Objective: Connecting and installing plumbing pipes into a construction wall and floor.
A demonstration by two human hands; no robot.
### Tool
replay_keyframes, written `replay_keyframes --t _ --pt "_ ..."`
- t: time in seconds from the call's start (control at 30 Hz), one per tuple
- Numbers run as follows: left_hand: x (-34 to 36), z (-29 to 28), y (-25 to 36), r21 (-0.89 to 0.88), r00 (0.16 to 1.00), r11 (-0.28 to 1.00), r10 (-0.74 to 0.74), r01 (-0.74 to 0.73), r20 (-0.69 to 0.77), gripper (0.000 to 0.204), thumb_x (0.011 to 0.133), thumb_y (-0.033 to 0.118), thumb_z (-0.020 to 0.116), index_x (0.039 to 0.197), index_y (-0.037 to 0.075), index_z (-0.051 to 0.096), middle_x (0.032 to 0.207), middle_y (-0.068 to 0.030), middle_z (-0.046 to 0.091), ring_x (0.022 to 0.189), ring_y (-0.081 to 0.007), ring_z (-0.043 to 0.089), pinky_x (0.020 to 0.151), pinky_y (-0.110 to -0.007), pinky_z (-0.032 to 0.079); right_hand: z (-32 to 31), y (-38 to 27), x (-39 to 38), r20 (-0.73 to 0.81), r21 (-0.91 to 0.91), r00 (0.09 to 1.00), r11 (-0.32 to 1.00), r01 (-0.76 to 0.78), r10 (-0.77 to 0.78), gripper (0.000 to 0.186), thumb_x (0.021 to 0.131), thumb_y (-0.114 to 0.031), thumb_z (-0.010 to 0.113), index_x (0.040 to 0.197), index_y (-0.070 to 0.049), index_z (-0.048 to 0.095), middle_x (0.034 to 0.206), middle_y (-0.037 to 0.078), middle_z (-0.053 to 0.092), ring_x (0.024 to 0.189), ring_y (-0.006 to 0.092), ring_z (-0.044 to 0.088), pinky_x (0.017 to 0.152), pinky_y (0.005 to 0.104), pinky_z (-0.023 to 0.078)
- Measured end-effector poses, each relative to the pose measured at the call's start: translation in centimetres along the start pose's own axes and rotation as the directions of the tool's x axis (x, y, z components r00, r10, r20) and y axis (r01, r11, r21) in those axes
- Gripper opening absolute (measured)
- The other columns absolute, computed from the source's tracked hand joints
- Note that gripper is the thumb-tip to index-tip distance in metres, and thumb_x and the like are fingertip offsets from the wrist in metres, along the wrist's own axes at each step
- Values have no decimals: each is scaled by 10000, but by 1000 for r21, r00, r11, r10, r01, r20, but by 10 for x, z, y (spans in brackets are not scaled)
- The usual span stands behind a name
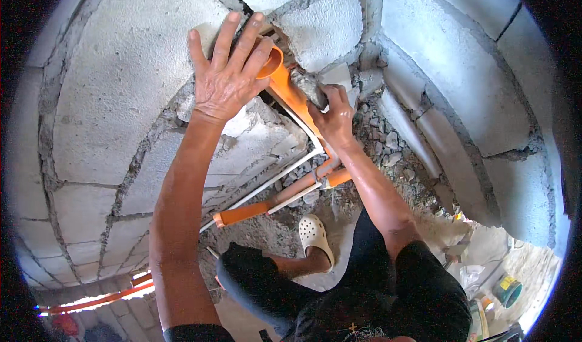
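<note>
My left hand (pixel 230 75) has its fingers spread against the block wall (pixel 121 51), with the fingertips nearest my right touching the orange pipe socket (pixel 271 70) set in a broken slot. To the right and lower, my right hand (pixel 331 114) grips a rough grey chunk of masonry (pixel 308 86) over the orange pipe (pixel 288 96). A thin white pipe (pixel 297 166) runs beside the orange one, bends, and continues toward the lower left, alongside more orange pipework (pixel 239 214).
Broken rubble (pixel 388 142) lies in the corner between the walls. My foot in a pale clog (pixel 312 236) stands below the pipes. A green container (pixel 508 290) and other items lie at the lower right. A long orange pipe (pixel 91 305) is at the lower left.
</note>
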State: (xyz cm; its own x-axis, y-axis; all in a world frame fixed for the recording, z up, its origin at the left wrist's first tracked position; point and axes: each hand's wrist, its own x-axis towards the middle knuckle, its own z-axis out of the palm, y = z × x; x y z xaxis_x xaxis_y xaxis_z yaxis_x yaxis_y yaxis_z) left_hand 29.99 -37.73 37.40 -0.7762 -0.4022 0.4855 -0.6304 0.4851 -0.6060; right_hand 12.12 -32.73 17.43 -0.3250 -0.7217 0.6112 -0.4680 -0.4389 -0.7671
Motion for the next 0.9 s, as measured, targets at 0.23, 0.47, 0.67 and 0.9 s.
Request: replay_keyframes --t 0.23,0.47,0.67,0.9 --pt "0 1 -1 12 1000 1000 1 -1 -9 742 583 480 818 1254 275 575 1566 22 337 1476 -285 222 1056 -743 129 8 1 12 -26 -43 999 999 33 -34 462 741 -94 748 1164 -60 564 1069 203 584 904 450 608 731 485 528" --pt "0 3 -4 77 1000 997 7 -6 -14 654 670 602 733 1214 262 606 1548 47 379 1472 -264 225 1127 -669 -11 30 -10 14 -127 -17 991 999 37 -38 416 720 -84 790 1058 -36 553 991 188 585 857 408 610 711 438 510" --pt "0 5 2 97 1000 995 3 -5 19 666 671 645 710 1208 264 615 1549 46 376 1474 -266 218 1127 -672 -17 46 -1 8 -148 -33 985 995 -95 89 409 722 -83 788 1050 -33 548 999 174 582 846 401 602 693 433 510" --pt "1 -1 -1 97 1000 995 4 -6 21 626 699 612 708 1202 250 618 1538 39 397 1464 -274 245 1130 -669 -27 41 12 1 -117 86 993 996 28 -18 384 766 -127 765 1068 -24 553 1048 210 574 897 436 594 706 469 511"
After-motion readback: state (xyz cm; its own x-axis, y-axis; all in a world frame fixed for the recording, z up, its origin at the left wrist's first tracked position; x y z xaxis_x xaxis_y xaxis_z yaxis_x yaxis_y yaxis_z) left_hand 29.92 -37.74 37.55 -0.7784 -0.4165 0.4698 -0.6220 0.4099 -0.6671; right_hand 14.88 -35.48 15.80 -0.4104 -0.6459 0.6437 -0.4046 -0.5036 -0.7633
